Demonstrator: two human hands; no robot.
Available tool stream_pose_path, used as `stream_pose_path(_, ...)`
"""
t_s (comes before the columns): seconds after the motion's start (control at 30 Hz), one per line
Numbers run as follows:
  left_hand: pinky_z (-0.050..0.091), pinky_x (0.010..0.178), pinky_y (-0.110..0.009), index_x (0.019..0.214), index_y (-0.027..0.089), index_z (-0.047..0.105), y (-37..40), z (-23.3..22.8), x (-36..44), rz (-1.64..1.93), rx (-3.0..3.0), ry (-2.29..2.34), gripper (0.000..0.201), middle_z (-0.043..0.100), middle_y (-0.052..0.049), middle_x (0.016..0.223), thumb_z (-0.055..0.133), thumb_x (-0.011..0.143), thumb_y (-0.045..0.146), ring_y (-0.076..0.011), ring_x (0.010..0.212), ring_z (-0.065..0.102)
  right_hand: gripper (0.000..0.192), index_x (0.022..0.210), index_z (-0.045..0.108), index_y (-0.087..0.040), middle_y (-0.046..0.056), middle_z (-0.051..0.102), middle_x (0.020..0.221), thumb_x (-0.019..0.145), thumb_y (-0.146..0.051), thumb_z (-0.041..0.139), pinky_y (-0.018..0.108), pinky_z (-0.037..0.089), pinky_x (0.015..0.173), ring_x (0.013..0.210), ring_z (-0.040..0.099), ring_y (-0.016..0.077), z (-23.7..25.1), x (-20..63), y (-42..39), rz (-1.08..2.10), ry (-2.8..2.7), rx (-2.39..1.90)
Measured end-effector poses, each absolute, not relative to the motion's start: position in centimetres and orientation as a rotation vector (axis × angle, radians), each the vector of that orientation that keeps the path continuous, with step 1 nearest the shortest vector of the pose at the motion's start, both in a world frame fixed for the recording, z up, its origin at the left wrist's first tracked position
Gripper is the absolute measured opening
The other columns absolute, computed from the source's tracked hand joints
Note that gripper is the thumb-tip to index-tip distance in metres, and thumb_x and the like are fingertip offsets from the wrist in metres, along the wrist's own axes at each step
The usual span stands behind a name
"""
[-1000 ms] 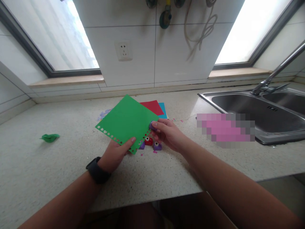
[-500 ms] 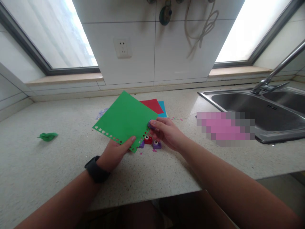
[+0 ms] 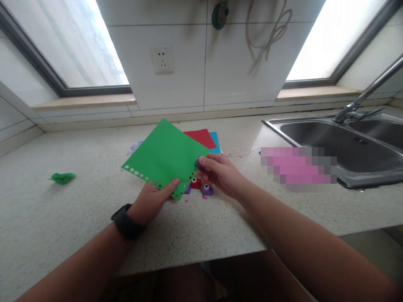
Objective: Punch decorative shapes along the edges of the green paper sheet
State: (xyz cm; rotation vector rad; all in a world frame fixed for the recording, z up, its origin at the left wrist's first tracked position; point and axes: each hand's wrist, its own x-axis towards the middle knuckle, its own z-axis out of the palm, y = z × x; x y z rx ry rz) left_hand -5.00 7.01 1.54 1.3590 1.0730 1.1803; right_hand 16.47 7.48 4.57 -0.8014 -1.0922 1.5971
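A green sheet of paper (image 3: 163,151) is tilted above the counter, with small shaped holes along its two near edges. My left hand (image 3: 157,199) pinches its near corner, thumb on top and fingers underneath. At the right edge my right hand (image 3: 222,174) is closed round a small purple craft punch (image 3: 200,162), which sits over the paper's border. Below lie a red craft punch (image 3: 195,183) and a purple craft punch (image 3: 207,190). Another purple punch (image 3: 187,190) is partly hidden by the sheet.
Behind the green sheet lie red paper (image 3: 201,137) and blue paper (image 3: 215,142). Pink paper bits (image 3: 204,197) are scattered nearby. A crumpled green thing (image 3: 63,178) lies at left. On the right are a steel sink (image 3: 315,138) and a blurred pink patch (image 3: 296,167).
The view has shifted slightly. Both hands, the green paper and the purple punch keep nearly the same position; the right thumb stays on the punch.
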Motion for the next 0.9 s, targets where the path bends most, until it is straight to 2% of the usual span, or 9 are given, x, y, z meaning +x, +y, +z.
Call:
stream_pose_path(0.2, 0.06, 0.08, -0.039, 0.112, 0.025, 0.072, 7.12, 1.32, -5.17, 1.134, 1.415, 1.073, 0.039, 0.076, -0.008, 0.091, 0.082, 0.079, 0.043, -0.0291, 0.094, 0.071, 0.04, 0.074, 0.053, -0.018, -0.003, 0.058, 0.06, 0.078, -0.046, 0.082, 0.021, 0.033, 0.045, 0.049, 0.048, 0.0073, 4.64, 16.44, 7.45, 1.579, -1.099, -0.821)
stream_pose_path(0.37, 0.053, 0.101, -0.044, 0.11, 0.025, 0.073, 7.07, 1.41, -5.12, 1.158, 1.445, 1.048, 0.036, 0.077, -0.007, 0.089, 0.081, 0.079, 0.041, -0.0299, 0.109, 0.069, 0.042, 0.072, 0.053, -0.019, -0.002, 0.06, 0.061, 0.076, -0.048, 0.083, 0.022, 0.033, 0.044, 0.048, 0.048, 0.0079, 4.57, 16.38, 7.5, 1.553, -1.107, -0.853)
stream_pose_path(0.47, 0.052, 0.103, -0.046, 0.112, 0.024, 0.073, 6.99, 1.63, -5.01, 1.176, 1.413, 1.054, 0.041, 0.077, -0.007, 0.09, 0.085, 0.075, 0.039, -0.031, 0.109, 0.069, 0.041, 0.073, 0.054, -0.019, -0.002, 0.06, 0.061, 0.076, -0.049, 0.082, 0.022, 0.034, 0.045, 0.049, 0.049, 0.0084, 4.46, 16.39, 7.56, 1.535, -1.119, -0.873)
stream_pose_path(0.57, 0.056, 0.097, -0.045, 0.114, 0.023, 0.073, 6.93, 1.75, -4.97, 1.165, 1.455, 1.058, 0.043, 0.078, -0.008, 0.094, 0.084, 0.076, 0.041, -0.0303, 0.103, 0.071, 0.04, 0.073, 0.054, -0.019, -0.002, 0.059, 0.062, 0.077, -0.048, 0.081, 0.022, 0.034, 0.045, 0.049, 0.049, 0.0084, 4.29, 16.38, 7.64, 1.515, -1.131, -0.895)
stream_pose_path(0.73, 0.063, 0.074, -0.038, 0.116, 0.02, 0.073, 6.83, 1.78, -4.98, 1.056, 1.48, 1.041, 0.044, 0.077, -0.012, 0.112, 0.076, 0.082, 0.048, -0.0279, 0.092, 0.073, 0.038, 0.073, 0.052, -0.02, -0.004, 0.055, 0.059, 0.08, -0.047, 0.078, 0.023, 0.033, 0.044, 0.049, 0.049, 0.0087, 4.03, 16.27, 7.75, 1.478, -1.139, -0.885)
stream_pose_path(0.9, 0.063, 0.066, -0.036, 0.115, 0.019, 0.073, 6.65, 1.76, -5.01, 1.041, 1.426, 1.09, 0.051, 0.077, -0.013, 0.109, 0.079, 0.077, 0.052, -0.0277, 0.088, 0.073, 0.039, 0.074, 0.05, -0.021, -0.005, 0.053, 0.059, 0.081, -0.047, 0.078, 0.022, 0.033, 0.044, 0.048, 0.047, 0.0082, 4.15, 16.12, 7.63, 1.47, -1.141, -0.838)
